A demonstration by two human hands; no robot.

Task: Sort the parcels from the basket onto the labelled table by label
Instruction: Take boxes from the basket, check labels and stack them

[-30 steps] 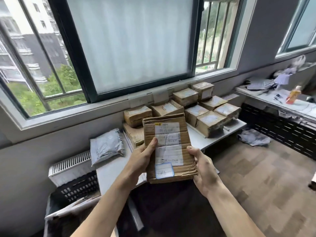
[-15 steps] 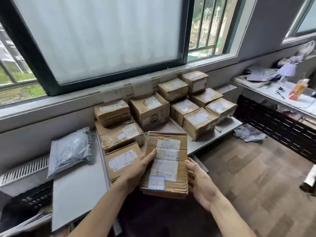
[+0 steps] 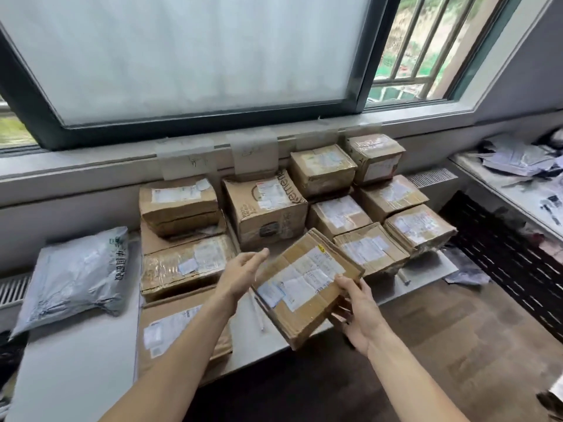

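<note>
Now, right grip [image 3: 359,312] grasping tilted parcel [image 3: 304,284], left grip [image 3: 243,275] released beside it

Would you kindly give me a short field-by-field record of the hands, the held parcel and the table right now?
Held item: flat brown cardboard parcel with white labels, tilted above the front edge of the white table
Right hand: grips the parcel's near right edge, thumb on top
Left hand: open beside the parcel's left edge; contact unclear
Table: bears grouped brown cardboard boxes
Left end: grey plastic mailer bag, apart from the boxes
</note>
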